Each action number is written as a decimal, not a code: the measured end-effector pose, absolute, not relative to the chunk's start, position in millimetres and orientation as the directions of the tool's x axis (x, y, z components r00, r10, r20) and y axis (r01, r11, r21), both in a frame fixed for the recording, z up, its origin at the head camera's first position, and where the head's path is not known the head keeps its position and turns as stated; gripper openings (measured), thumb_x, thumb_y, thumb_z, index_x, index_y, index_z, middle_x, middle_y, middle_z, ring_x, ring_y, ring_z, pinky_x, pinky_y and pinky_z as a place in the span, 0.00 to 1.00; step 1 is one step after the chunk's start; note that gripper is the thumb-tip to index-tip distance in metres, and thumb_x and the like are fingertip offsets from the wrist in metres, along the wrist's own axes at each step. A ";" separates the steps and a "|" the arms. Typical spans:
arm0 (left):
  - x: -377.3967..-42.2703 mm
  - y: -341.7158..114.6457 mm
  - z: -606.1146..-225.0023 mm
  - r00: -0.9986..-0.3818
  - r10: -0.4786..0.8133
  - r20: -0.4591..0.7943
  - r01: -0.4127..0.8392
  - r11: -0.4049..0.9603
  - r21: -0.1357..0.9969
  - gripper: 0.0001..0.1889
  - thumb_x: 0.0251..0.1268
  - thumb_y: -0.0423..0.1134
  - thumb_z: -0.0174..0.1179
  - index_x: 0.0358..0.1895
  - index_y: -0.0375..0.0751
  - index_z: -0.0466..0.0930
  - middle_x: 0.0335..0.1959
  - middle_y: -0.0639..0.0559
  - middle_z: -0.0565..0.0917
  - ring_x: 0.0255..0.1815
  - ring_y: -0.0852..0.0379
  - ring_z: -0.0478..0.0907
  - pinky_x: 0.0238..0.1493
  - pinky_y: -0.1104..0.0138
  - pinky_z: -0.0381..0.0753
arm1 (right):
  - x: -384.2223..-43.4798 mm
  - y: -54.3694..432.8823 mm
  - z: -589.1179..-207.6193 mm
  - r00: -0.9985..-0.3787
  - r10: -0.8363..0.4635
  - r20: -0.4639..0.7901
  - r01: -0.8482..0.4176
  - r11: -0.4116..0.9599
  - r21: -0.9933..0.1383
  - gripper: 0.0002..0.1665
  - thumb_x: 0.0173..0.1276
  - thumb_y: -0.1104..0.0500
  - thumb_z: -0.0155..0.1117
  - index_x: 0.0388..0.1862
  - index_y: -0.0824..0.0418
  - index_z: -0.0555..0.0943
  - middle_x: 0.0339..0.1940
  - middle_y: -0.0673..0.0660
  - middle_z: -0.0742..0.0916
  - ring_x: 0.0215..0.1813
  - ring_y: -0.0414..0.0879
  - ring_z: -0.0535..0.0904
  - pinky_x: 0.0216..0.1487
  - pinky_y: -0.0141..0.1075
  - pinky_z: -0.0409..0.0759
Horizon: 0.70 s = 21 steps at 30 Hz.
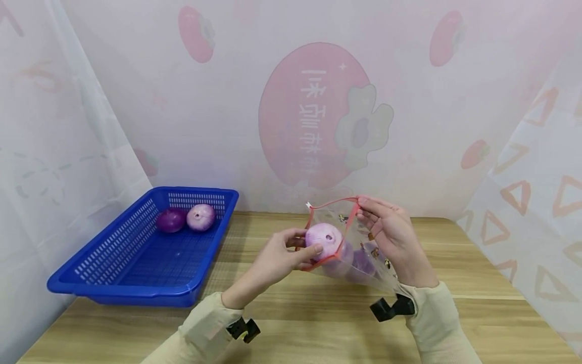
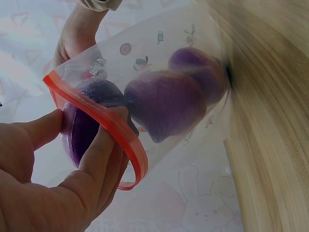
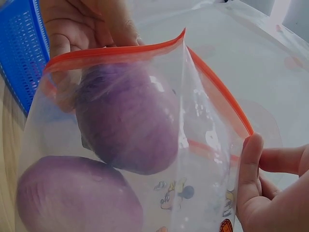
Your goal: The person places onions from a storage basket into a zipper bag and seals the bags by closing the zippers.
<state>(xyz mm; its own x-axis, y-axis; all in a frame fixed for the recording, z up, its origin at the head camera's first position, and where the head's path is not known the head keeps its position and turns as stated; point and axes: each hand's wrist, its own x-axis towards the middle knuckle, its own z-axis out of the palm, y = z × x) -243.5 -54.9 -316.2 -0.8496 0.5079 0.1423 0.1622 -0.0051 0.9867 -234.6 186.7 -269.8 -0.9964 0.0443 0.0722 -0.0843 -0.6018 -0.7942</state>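
Observation:
My left hand [image 1: 282, 255] grips a purple onion [image 1: 324, 240] in the mouth of a clear zip bag [image 1: 382, 275] with a red-orange edge. In the left wrist view, fingers and onion [image 2: 79, 128] are partly inside the opening. Two more onions lie deeper in the bag, the nearer onion [image 2: 166, 104] and the farther onion [image 2: 200, 72]. My right hand [image 1: 391, 232] pinches the bag's red edge at its upper right corner, holding the mouth apart. In the right wrist view, thumb and fingers [image 3: 251, 164] close on that red edge [image 3: 222, 92].
A blue plastic basket [image 1: 123, 290] with slotted sides stands on the left of the wooden table [image 1: 291, 323]. Inside it are a dark purple onion [image 1: 171, 220] and a paler onion [image 1: 200, 217]. A printed curtain [image 1: 227, 126] rises behind the table.

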 end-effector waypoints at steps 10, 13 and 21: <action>-246.9 -50.3 -319.5 -0.856 0.498 0.140 0.173 0.020 0.985 0.27 0.62 0.40 0.70 0.59 0.27 0.75 0.42 0.40 0.83 0.38 0.49 0.85 0.38 0.61 0.86 | -233.9 185.5 -268.8 -0.996 0.050 0.067 -0.084 -0.593 -0.801 0.08 0.71 0.72 0.58 0.38 0.71 0.85 0.33 0.60 0.86 0.31 0.45 0.82 0.37 0.30 0.83; -248.6 -47.2 -319.5 -0.860 0.487 0.153 0.217 0.076 0.973 0.27 0.61 0.43 0.70 0.59 0.30 0.76 0.42 0.43 0.84 0.39 0.52 0.84 0.37 0.62 0.86 | -234.3 184.7 -269.0 -0.997 0.050 0.065 -0.082 -0.592 -0.802 0.08 0.71 0.73 0.58 0.38 0.71 0.85 0.33 0.60 0.86 0.32 0.45 0.82 0.37 0.30 0.83; -253.9 -36.1 -313.5 -0.876 0.445 0.186 0.316 0.237 0.919 0.28 0.57 0.49 0.72 0.56 0.35 0.80 0.40 0.48 0.86 0.41 0.56 0.83 0.34 0.65 0.85 | -233.6 186.2 -269.7 -0.996 0.054 0.066 -0.085 -0.598 -0.797 0.08 0.71 0.72 0.59 0.38 0.71 0.85 0.32 0.60 0.86 0.31 0.45 0.82 0.37 0.30 0.83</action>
